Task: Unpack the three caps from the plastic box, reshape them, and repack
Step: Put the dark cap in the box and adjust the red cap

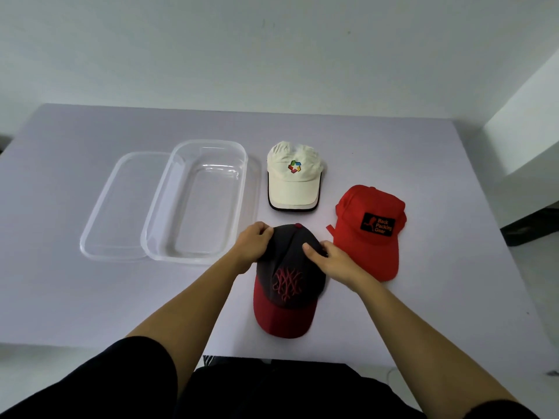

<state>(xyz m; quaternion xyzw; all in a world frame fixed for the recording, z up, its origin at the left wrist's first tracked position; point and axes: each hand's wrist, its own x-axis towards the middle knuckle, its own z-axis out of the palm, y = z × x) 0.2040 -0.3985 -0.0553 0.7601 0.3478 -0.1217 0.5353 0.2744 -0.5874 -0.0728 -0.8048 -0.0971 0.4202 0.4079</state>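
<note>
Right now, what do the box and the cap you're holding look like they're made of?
The plastic box looks like clear, glossy, thin-walled plastic: the table shows through it and its rim catches highlights. The dark cap with a red brim looks like matte woven fabric, probably cotton, creasing softly under both hands, with raised red embroidery on the front.

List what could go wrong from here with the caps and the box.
Both hands, left hand and right hand, press the dark cap crown; pushing too hard may crease it instead. Its brim sits near the table front edge, so it might slide off. The red cap lies close beside it and may get nudged.
</note>
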